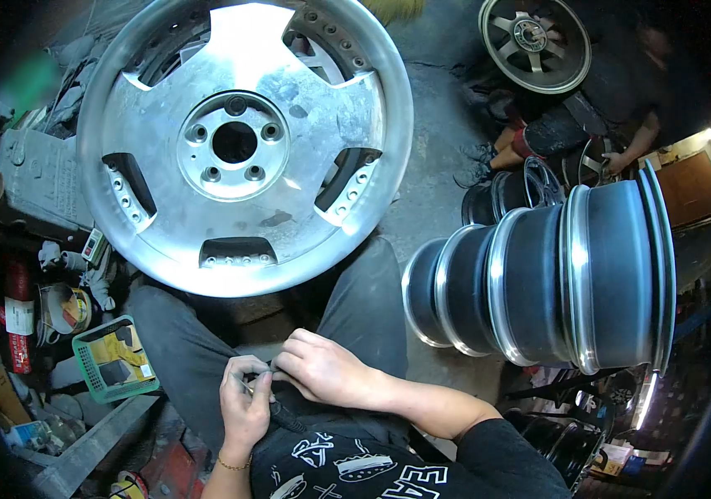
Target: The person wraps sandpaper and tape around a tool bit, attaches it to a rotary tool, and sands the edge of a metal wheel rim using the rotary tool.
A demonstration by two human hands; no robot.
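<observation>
In the head view, the person's two hands were together above the lap, fingertips meeting or nearly so. The left hand [245, 401], a bracelet [235, 466] at its wrist, pinched a slim piece [247, 387] between thumb and fingers; it was too small to make out. The right hand [315, 366] had its fingers curled in against the left fingertips, and whether it gripped anything itself could not be told. Just below the hands, a dark ribbed item [290, 421] lay partly hidden against the printed black shirt [355, 466]. Dark trousers [180, 349] spread on both sides of them.

Left of the left hand, near the knee, was a green basket [116, 394] containing yellow material [121, 358]. Straight ahead of the hands, beyond the knees, a large silvery wheel [289, 179] faced the person, its centre hole ringed by bolt holes. To the right of the right hand, several bright-lipped rims [530, 283] lay in a row on their sides. Left of the wheel was a grey container [43, 179]. Farthest off, ahead and right, a co-worker [559, 137] sat low beside another spoked wheel [501, 41].
</observation>
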